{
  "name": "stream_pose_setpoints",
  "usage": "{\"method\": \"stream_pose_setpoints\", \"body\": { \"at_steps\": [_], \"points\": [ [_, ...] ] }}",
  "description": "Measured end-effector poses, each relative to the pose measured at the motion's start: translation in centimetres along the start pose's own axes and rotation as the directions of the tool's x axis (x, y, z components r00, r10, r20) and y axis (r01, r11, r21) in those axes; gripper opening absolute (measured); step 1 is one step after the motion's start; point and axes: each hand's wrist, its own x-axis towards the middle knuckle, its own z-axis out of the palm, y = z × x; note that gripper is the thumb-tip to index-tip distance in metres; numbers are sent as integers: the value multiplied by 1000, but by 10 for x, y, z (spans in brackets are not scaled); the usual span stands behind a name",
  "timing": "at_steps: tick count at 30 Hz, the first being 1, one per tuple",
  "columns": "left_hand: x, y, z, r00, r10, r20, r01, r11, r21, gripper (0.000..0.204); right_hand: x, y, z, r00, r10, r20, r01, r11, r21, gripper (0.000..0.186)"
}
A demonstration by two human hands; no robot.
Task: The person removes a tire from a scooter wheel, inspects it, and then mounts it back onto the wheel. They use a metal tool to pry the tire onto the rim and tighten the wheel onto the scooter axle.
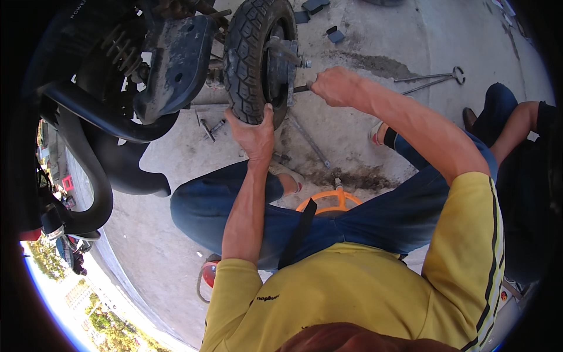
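A black knobbly tire (245, 64) on a wheel stands upright at the top middle, beside the dark frame of a motor vehicle (176, 70). My left hand (252, 132) grips the tire's lower near edge, thumb on one side and fingers on the other. My right hand (337, 87) is closed in a fist around the end of a dark bar-like tool (301, 88). That tool reaches toward the wheel's grey hub (282, 73); its far tip is hard to make out. Just above it, a threaded axle end (305, 63) sticks out of the hub.
Beneath the wheel a long metal bar (309, 142) lies on the concrete, with a T-shaped tool (206, 129) to its left. A long two-legged metal tool (431, 77) lies at right. An orange stool (346, 198) shows between my legs. Another person's arm (519, 128) is at far right.
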Motion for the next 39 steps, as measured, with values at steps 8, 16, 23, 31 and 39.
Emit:
{"method": "stream_pose_setpoints", "body": {
  "at_steps": [8, 16, 23, 31, 39],
  "points": [
    [-5, -11, 3, 999, -38, 6, 38, 998, -44, 67, -2, 12, 5, 999, 41, 33, -43, 998, 53, 19],
    [-7, -15, 6, 995, -100, -31, 98, 993, -63, 90, -14, 2, 29, 993, 100, -57, -93, 989, 116, 10],
    [-4, -35, 2, 995, -93, -17, 94, 991, 92, 111, 4, -6, 33, 991, 85, -103, -72, 990, 122, 12],
    [-6, -33, 1, 995, -96, -39, 97, 994, 45, 106, -45, -25, 157, 846, 478, -235, -213, 708, 673, 24],
    [1, -29, 2, 999, 2, -51, 3, 994, 110, 89, -3, -53, 247, 716, 691, 100, -542, 459, 704, 36]
  ]
}}
